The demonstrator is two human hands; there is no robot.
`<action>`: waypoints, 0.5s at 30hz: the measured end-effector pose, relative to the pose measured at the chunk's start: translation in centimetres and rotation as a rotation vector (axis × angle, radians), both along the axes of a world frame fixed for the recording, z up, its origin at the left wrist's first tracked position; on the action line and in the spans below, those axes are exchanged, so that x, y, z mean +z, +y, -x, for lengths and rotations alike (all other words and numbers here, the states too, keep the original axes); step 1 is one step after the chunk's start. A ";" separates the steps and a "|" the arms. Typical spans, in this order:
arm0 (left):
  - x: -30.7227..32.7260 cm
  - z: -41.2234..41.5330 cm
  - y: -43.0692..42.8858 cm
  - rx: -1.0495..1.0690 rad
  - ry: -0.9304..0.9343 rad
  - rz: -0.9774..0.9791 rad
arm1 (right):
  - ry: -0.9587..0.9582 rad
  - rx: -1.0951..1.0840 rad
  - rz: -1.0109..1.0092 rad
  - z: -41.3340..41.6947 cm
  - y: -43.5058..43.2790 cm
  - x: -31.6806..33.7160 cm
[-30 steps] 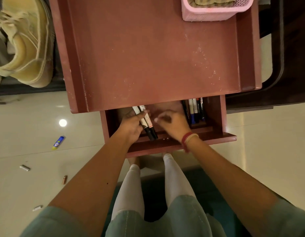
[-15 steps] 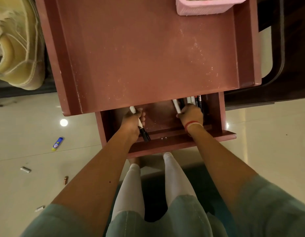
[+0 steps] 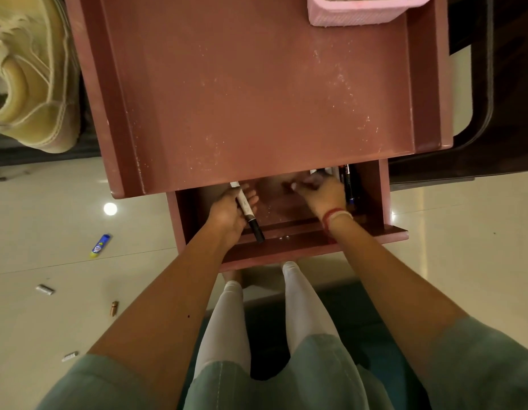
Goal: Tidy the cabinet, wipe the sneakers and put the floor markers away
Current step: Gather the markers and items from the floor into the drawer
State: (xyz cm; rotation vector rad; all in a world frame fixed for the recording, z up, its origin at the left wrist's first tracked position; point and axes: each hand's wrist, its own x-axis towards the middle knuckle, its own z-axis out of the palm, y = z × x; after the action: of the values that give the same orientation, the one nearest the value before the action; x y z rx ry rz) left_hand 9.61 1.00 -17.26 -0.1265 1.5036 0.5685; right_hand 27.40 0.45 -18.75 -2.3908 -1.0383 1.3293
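While the left hand [image 3: 227, 213] grips a marker [image 3: 247, 209], fingers [image 3: 305, 184] of the right hand [image 3: 326, 195] blur in the drawer [image 3: 372, 199], grip unreadable.

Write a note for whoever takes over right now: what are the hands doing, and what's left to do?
Left hand grips a marker inside the open drawer.
Right hand is at the marker pile on the drawer's right side; it is blurred, so its grip is unclear.
Done: several markers are in the drawer.
Left: lay the held marker down, perhaps gather the glue stick and small tubes from the floor, wipe the sneaker.
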 end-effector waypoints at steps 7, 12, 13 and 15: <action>0.0 -0.2 0.0 -0.082 -0.052 -0.077 | 0.273 0.199 0.104 5.8 -2.9 1.9; -0.4 -0.1 -0.1 -0.119 0.034 -0.068 | 0.017 -0.090 0.083 3.0 -1.0 0.6; -0.5 0.0 -0.2 -0.113 0.036 -0.044 | -0.040 -0.101 0.072 2.3 -0.5 0.1; -0.7 0.2 -0.6 -0.138 0.041 -0.011 | -0.140 -0.073 0.082 1.2 0.2 -1.1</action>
State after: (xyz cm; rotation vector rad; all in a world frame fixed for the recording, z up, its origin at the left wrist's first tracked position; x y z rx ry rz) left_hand 9.37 0.42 -17.97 -0.0029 1.5359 0.4710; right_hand 26.20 0.65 -19.84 -2.5884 -0.9378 1.2179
